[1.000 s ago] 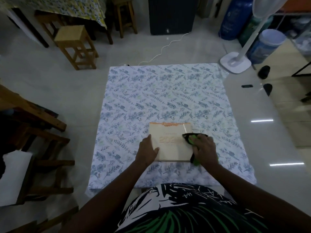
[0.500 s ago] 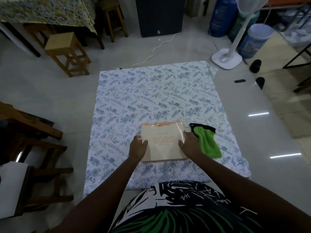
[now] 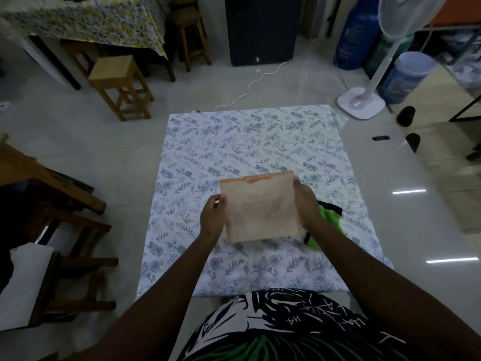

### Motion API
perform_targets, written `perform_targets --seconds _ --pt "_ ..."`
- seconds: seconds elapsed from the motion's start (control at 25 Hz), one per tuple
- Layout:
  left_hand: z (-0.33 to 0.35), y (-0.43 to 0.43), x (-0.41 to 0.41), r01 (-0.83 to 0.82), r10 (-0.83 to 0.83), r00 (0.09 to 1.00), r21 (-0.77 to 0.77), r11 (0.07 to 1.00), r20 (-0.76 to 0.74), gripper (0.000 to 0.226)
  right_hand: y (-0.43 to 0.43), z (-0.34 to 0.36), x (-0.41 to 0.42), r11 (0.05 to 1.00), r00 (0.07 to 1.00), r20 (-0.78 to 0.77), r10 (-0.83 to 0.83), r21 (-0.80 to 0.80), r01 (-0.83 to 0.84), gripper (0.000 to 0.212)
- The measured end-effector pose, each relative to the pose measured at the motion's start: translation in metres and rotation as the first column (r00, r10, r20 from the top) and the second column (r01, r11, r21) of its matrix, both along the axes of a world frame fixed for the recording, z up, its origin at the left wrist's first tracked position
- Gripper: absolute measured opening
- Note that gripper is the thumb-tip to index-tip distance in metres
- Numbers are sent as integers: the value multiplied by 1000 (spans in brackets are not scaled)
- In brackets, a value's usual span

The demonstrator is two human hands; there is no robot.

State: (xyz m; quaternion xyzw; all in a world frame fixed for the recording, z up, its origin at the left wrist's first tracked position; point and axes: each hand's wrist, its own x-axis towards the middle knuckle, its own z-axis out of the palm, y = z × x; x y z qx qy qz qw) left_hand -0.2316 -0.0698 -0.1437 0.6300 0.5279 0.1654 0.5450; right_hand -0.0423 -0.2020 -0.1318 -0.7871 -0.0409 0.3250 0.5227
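A pale desk calendar (image 3: 259,207) with an orange top edge and faint year digits is lifted off the floral cloth (image 3: 250,147) and tilted toward me. My left hand (image 3: 214,217) grips its left edge. Its right edge is held by my right hand (image 3: 304,204). A green cleaning cloth (image 3: 329,220) with black trim lies on the floral cloth just right of my right hand, partly hidden by my wrist.
A wooden stool (image 3: 121,84) stands at the back left beside a covered table (image 3: 86,22). Wooden furniture (image 3: 46,199) sits at the left. A white fan base (image 3: 360,102), blue containers (image 3: 406,76) and small dark objects (image 3: 406,115) lie at the back right. A white cable (image 3: 250,87) crosses the floor.
My right hand let go of the green cloth and moved to the calendar's right edge. Both hands then raised the calendar off the floral cloth and tilted it up.
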Motion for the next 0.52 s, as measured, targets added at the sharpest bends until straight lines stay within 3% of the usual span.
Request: perform_targets --seconds 0.24,0.36,0.52 --pt "37 27 24 -47 23 985 140 989 169 46 24 30 15 985 990 115 -82 161 63 66" --pt "42 34 29 -52 28 990 171 984 141 56 24 27 13 983 988 124 -93 172 71 61" --pt "37 45 31 -12 0 998 200 980 58 55 22 15 13 986 990 113 -86 149 68 70"
